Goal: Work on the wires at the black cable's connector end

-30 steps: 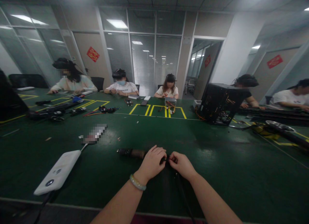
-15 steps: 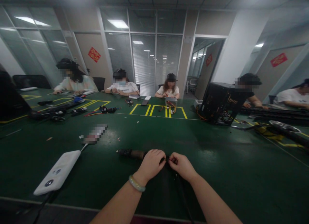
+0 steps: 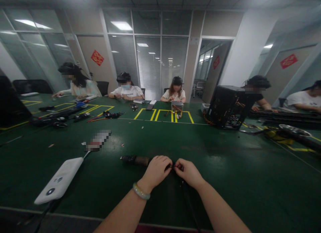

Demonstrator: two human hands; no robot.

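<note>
My left hand, with a pale bead bracelet on its wrist, is closed in a pinch over a small dark part with thin red wires. My right hand pinches the same part from the other side, fingertips touching the left ones. What the part is I cannot make out. A dark cylindrical tool lies on the green table just left of my left hand. A black cable runs from under my hands toward me.
A white power bank with a cable lies near the front left. A black computer case stands at the right. Several seated people work along the far and right sides, with wires and parts scattered before them.
My hands stay pinched together at the same spot; only the view has shifted slightly.
</note>
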